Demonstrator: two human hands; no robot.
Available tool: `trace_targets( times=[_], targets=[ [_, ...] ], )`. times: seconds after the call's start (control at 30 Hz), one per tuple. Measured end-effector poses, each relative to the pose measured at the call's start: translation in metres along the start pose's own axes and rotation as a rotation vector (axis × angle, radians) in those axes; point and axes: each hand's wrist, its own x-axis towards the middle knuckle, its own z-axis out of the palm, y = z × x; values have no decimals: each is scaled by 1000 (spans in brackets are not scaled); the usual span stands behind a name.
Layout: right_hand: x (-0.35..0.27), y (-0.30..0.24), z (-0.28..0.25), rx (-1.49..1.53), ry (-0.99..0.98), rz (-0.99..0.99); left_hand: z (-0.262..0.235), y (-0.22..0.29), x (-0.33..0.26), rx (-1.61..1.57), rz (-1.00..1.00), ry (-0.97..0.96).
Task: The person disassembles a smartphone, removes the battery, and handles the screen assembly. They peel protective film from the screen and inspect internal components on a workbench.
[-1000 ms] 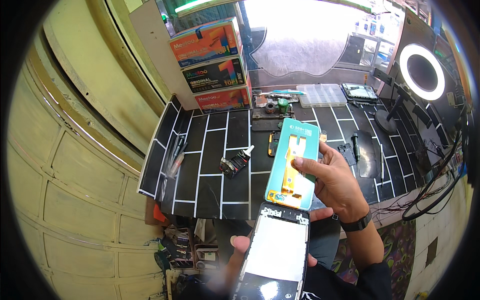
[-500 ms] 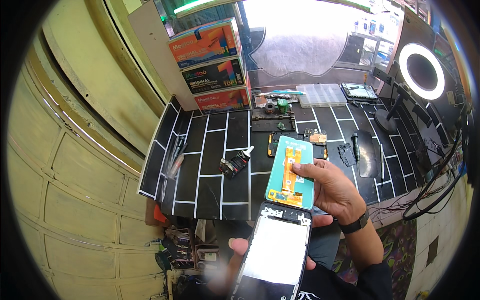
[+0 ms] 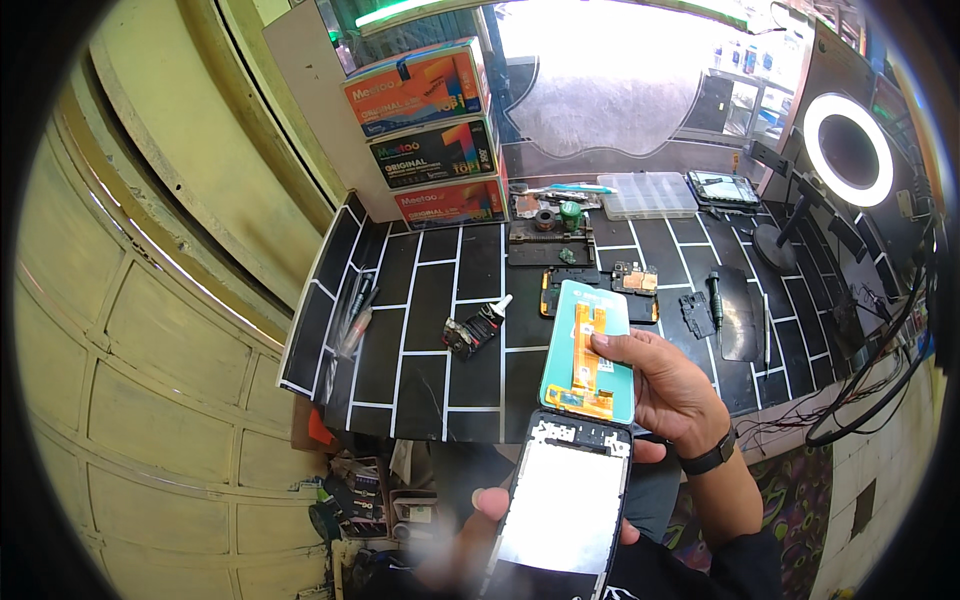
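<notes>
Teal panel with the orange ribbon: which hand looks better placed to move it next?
Probably the right hand: it already holds the teal panel, thumb over the orange ribbon cable, while the left hand seems occupied holding the phone frame below.

The scene is viewed from the person's head, through the left of two side-by-side fisheye cameras, pointed downward and forward across the table [image 3: 423, 370]. The left hand [image 3: 472, 532] and right hand [image 3: 678, 393] are framed nearby, below centre; yellow panelling [image 3: 150, 400] is taken in at left, edges bowed toward a black rim.
</notes>
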Motion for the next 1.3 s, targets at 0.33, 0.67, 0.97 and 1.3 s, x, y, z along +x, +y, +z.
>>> trace_targets(
  times=[0.33,0.67,0.97,1.3],
  targets=[
    [-1,-3,0,-53,26,-101,3,5,-1,49,-38,103],
    [-4,-3,4,-75,53,-149,11,7,-1,143,-74,179],
    [-5,-1,5,-56,61,-196,8,5,-3,157,-89,183],
    [-7,-2,9,-84,70,-229,2,1,-5,117,-47,147]
  ],
)
